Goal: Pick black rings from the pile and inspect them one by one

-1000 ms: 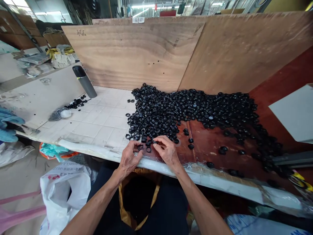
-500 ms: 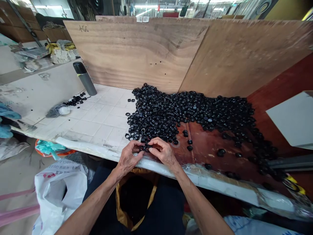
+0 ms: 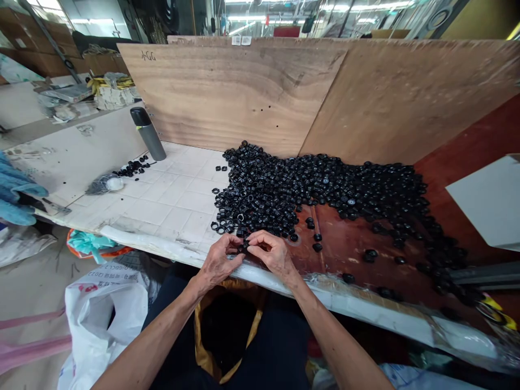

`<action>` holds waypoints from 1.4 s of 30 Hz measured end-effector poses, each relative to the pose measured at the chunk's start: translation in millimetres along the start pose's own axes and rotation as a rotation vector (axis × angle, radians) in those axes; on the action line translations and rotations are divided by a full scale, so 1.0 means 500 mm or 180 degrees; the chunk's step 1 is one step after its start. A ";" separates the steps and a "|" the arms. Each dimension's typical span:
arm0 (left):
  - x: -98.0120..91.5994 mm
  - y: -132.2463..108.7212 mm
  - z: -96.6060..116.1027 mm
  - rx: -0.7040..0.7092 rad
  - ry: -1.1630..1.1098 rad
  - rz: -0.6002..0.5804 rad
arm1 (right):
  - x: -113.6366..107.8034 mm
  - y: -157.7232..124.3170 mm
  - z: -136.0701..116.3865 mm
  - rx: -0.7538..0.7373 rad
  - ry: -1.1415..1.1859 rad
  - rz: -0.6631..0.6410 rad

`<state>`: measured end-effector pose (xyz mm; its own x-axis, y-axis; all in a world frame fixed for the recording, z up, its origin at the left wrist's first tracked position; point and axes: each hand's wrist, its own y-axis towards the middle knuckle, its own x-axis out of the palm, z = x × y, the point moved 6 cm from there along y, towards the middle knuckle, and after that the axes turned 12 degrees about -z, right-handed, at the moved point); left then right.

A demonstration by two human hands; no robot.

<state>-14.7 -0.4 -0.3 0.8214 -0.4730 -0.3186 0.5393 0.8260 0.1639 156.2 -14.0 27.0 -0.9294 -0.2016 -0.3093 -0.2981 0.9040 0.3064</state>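
Note:
At the near edge of the table, my left hand (image 3: pixel 221 260) and my right hand (image 3: pixel 273 254) meet, with fingertips closed around small black plastic parts (image 3: pixel 243 247). The fingers partly cover these parts, so their exact shape is hard to make out. Just beyond my fingertips lies a large heap of black plastic rings and caps (image 3: pixel 268 187). Open rings lie at its left side, while rounder cap-like pieces spread to the right. A few loose black caps (image 3: pixel 317 247) sit to the right of my right hand.
A grey bottle (image 3: pixel 152 142) stands at the back left, near a small cluster of black pieces (image 3: pixel 134 167) and a plastic bag (image 3: pixel 103 184). Wooden boards (image 3: pixel 239 92) wall off the back. Below the table edge, an open yellow-rimmed bag (image 3: pixel 199 346) hangs between my legs.
My left hand's fingers have drawn in closer to my right hand, bringing the small black parts together. The whole view has shifted slightly.

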 end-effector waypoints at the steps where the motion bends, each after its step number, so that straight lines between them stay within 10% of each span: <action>1: 0.001 0.000 0.001 0.0007 0.0044 -0.0001 | 0.000 0.000 -0.002 -0.0002 -0.0030 -0.0006; 26: -0.012 -0.009 0.043 0.0967 0.0841 0.0268 | 0.017 0.000 -0.008 -0.0203 -0.0442 -0.0164; 42: -0.025 -0.002 0.030 0.0713 0.0074 0.0178 | 0.027 0.005 -0.026 -0.0258 -0.0590 0.0082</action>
<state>-22.7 0.0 17.3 0.8480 -0.4192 -0.3242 0.5230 0.7608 0.3843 140.0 -19.5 35.2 -0.8831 -0.0991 -0.4586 -0.2981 0.8732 0.3855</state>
